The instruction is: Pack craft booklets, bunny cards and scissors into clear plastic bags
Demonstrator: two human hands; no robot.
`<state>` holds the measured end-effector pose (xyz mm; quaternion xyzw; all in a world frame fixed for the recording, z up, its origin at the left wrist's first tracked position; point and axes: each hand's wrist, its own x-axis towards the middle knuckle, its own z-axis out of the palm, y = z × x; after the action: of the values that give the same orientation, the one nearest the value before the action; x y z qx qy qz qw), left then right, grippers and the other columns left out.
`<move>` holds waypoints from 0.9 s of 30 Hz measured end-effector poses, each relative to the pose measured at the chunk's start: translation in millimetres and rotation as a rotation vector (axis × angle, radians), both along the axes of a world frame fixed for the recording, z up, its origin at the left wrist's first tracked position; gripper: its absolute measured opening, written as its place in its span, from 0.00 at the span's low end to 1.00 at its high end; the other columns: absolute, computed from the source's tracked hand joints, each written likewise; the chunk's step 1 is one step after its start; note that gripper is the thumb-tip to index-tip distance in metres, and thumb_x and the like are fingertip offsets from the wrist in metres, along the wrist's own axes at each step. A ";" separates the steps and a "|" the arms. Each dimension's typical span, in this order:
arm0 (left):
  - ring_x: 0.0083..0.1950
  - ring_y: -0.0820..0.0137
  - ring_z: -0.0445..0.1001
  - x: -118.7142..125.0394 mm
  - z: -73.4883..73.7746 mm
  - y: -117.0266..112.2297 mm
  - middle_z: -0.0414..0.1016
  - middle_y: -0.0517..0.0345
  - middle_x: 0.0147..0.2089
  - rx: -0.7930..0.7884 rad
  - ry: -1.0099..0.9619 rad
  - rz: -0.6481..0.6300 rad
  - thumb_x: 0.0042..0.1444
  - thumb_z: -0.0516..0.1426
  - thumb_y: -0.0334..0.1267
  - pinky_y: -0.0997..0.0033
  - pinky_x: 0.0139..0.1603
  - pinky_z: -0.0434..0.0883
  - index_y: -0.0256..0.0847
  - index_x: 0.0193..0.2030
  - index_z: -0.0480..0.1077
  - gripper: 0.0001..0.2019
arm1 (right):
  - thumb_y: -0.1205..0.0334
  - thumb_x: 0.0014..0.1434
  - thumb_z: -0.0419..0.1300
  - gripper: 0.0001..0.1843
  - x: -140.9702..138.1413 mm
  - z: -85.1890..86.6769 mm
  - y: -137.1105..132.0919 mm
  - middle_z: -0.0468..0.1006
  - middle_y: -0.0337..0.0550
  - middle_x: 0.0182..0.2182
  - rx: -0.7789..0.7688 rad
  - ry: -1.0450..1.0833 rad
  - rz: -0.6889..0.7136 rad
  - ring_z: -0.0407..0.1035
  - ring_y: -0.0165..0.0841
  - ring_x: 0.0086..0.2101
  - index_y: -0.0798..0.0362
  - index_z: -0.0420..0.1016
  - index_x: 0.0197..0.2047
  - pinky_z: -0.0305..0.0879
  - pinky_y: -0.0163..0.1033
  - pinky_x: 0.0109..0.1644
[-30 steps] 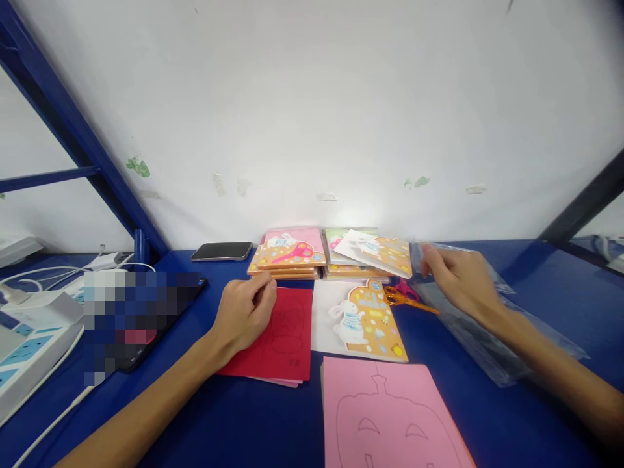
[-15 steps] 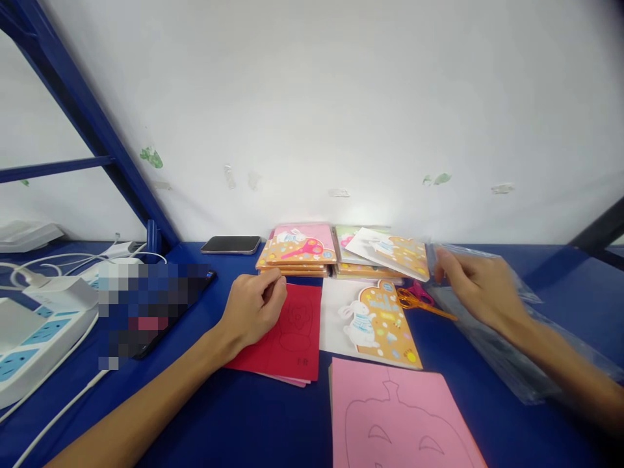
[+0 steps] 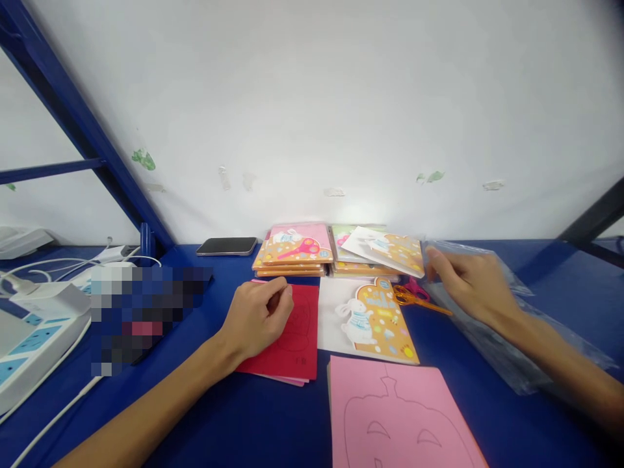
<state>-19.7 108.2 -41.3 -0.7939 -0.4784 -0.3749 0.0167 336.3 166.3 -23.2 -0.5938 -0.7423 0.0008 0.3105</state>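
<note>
Across the blue tabletop [image 3: 234, 422], a pink pumpkin-outline sheet [image 3: 394, 416] lies at bottom center, and a clear plastic bag [image 3: 492, 338] sits at right. The right hand [image 3: 470, 286] is half open at the bag's upper edge; whether it grips, I cannot tell. The left hand [image 3: 258, 322], loosely curled, rests on a red paper pad [image 3: 299, 338]. Orange-handled scissors [image 3: 414, 299] lie just left of the bag.
</note>
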 end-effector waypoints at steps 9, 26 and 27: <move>0.19 0.78 0.49 0.3 -1.2 1.0 0.48 0.70 0.19 -0.024 -0.014 0.007 0.63 0.51 0.33 0.72 0.25 0.50 0.42 0.23 0.54 0.16 | 0.40 0.67 0.44 0.36 -1.0 -3.0 -1.7 0.72 0.41 0.14 0.041 -0.001 0.025 0.68 0.34 0.18 0.52 0.74 0.18 0.54 0.40 0.29; 0.20 0.78 0.49 1.6 -2.4 0.6 0.48 0.69 0.20 -0.052 -0.006 0.016 0.64 0.51 0.34 0.72 0.26 0.50 0.42 0.23 0.54 0.17 | 0.50 0.71 0.49 0.34 -1.6 -5.0 -4.8 0.61 0.36 0.10 0.248 -0.032 0.114 0.59 0.26 0.14 0.54 0.65 0.14 0.51 0.37 0.24; 0.20 0.78 0.49 1.8 -2.3 0.5 0.48 0.69 0.20 -0.055 -0.005 0.017 0.64 0.51 0.34 0.72 0.26 0.50 0.42 0.23 0.54 0.17 | 0.51 0.71 0.50 0.34 -1.2 -5.8 -5.2 0.58 0.35 0.10 0.310 -0.029 0.129 0.56 0.24 0.14 0.54 0.62 0.13 0.49 0.37 0.23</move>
<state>-17.9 108.7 -43.7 -0.7890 -0.4952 -0.3635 -0.0033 335.1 161.1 -28.9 -0.4900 -0.7744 -0.1023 0.3870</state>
